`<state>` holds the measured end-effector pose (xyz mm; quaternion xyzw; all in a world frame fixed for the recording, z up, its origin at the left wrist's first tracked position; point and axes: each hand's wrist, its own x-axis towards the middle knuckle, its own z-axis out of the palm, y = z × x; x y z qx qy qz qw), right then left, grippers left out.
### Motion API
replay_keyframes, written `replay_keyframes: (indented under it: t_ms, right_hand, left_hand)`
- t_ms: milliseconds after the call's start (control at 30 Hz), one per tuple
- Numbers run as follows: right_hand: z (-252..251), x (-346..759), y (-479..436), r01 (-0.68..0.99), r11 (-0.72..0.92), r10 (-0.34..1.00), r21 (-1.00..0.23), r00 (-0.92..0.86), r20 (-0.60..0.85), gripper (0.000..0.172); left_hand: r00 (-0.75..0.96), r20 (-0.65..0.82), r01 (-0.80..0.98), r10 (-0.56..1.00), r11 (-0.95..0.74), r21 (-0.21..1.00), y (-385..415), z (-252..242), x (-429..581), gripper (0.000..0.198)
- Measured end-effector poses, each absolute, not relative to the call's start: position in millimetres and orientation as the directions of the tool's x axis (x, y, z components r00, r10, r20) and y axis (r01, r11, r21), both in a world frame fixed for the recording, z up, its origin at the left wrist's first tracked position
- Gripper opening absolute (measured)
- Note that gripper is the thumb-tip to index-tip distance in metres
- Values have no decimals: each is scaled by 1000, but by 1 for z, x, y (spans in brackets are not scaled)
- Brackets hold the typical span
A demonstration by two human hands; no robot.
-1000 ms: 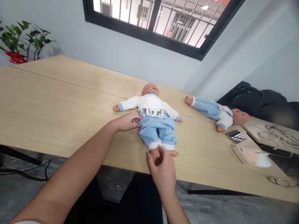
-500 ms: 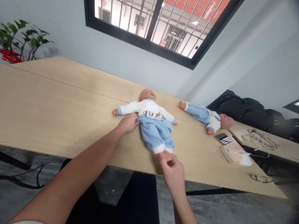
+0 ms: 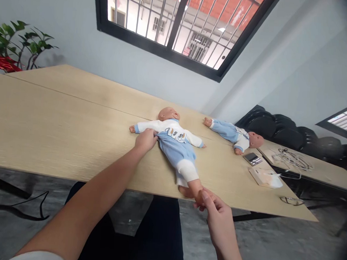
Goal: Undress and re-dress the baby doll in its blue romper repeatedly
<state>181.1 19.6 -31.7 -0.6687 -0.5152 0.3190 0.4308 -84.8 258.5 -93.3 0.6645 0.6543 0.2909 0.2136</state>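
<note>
The left hand (image 3: 147, 139) pinches the light-blue cloth trousers (image 3: 175, 149) on a bald plastic doll (image 3: 164, 126) atop the pale wooden table (image 3: 73, 139); the right hand (image 3: 219, 215) grips its bare foot (image 3: 198, 193). Leg-straightening seems in hand; next calls for steady waist pressure.

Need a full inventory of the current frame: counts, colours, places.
Near doll: 1, white-and-blue clothes, centre
Far doll: 1, white-and-blue clothes, right of near doll
Table: pale wood, seam across, under both dolls
Side table: 1, pale, right
Flat case: 1, dark with white marks, table's right part
Tissue box: 1, pale, below case
Glasses: 1 pair, right front edge
Cables: bundle, white and dark, side table
Chairs: several, black, far right
Windows: 2, dark frames, top and right
Plant: 1, green, red wrap, left
Floor cable: black, lower left
Legs: 2, dark trousers, bottom
Left hand: 1, bare, at near doll's waist
Right hand: 1, bare, gripping its foot
</note>
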Motion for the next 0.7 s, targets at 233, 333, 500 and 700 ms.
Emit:
replay_keyframes:
  t_ms: [233, 333, 500, 700]
  right_hand:
    - [-34, 170, 19, 142, -94, 973, -985, 225, -61, 55]
    - [-36, 161, 16, 14, -137, 979, -990, 155, -133, 52]
    - [-46, 149, 12, -108, -143, 986, -984, 74, -151, 44]
    - [-46, 138, 11, -423, -152, 980, -893, 52, -192, 34]
  left_hand:
    - [264, -51, 553, 963, -108, 826, 247, -94, -88, 38]
    - [391, -10, 357, 920, -142, 923, 242, -98, -76, 28]
    - [401, 101, 74, 911, -142, 987, 241, -102, -58, 58]
    - [455, 167, -217, 875, -72, 973, 239, -97, -61, 62]
